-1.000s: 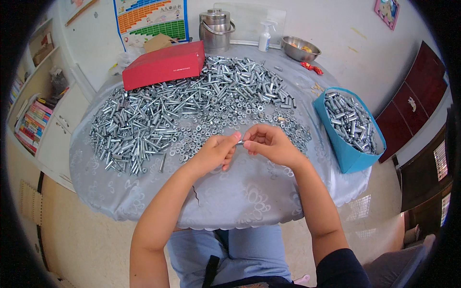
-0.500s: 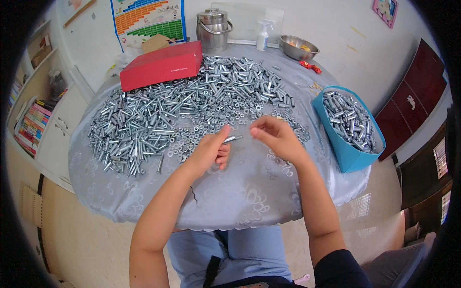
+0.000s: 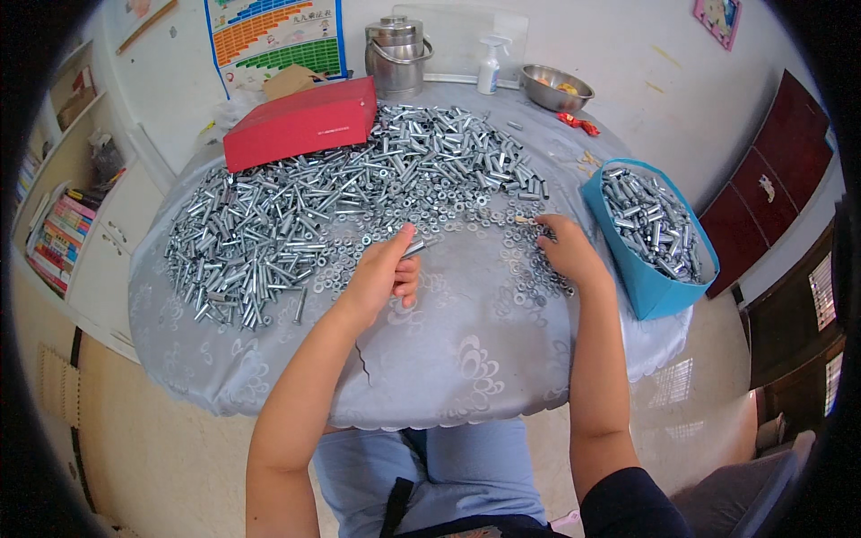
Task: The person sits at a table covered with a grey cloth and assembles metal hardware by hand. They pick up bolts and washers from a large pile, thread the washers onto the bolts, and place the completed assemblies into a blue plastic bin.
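Observation:
My left hand [image 3: 381, 278] is closed around a short silver bolt [image 3: 414, 247] whose end sticks out past my thumb, just in front of the big heap of bolts and sleeves [image 3: 314, 206]. My right hand [image 3: 565, 251] rests fingers-down on a scatter of loose washers and nuts [image 3: 529, 269] at the right of the round table [image 3: 448, 359]. Its fingertips touch the washers; whether it pinches one is hidden. A blue basket [image 3: 646, 287] filled with assembled bolts stands just right of that hand.
A red flat box [image 3: 300, 121] lies at the back left on the heap. A steel pot [image 3: 396, 54], a spray bottle [image 3: 489, 67] and a metal bowl [image 3: 556, 85] stand at the far edge. A dark red cabinet [image 3: 780, 161] is at the right.
My hands were together in the middle, joined at the bolt. The right hand has since moved away to the right onto the washers, while the left hand kept the bolt.

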Demonstrator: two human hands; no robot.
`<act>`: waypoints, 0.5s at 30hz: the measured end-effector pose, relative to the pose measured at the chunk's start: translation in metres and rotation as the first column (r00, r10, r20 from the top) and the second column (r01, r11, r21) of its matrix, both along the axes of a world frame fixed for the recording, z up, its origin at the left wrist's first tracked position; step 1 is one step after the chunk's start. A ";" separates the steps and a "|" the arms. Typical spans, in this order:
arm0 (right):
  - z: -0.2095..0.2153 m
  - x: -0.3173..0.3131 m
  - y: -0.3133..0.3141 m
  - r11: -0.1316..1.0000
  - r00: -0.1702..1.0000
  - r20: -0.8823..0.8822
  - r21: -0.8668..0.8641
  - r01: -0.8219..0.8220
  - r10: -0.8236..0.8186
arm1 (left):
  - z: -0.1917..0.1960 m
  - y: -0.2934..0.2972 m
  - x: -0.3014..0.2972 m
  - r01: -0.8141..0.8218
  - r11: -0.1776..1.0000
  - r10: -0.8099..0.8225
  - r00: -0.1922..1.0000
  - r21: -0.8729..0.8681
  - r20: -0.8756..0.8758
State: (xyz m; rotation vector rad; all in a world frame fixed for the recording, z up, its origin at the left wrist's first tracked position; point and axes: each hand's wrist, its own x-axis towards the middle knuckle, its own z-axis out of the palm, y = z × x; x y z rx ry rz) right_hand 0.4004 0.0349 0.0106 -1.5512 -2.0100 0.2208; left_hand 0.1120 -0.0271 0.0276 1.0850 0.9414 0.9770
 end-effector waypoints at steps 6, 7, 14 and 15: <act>-0.008 0.003 0.007 0.999 1.000 0.023 0.038 0.003 -0.004 | 0.002 -0.001 0.001 0.006 1.000 -0.006 1.000 -0.004 -0.022; -0.004 0.001 0.005 1.000 1.000 0.005 0.023 0.016 -0.016 | 0.002 -0.001 0.001 0.006 1.000 -0.006 1.000 -0.002 -0.025; -0.001 -0.001 0.005 0.993 0.990 -0.100 -0.075 0.087 -0.095 | 0.005 -0.003 0.003 0.002 1.000 -0.002 0.999 0.003 -0.041; 0.000 -0.001 0.005 0.993 0.990 -0.104 -0.077 0.085 -0.093 | 0.006 -0.003 0.003 0.003 1.000 -0.002 0.999 0.007 -0.043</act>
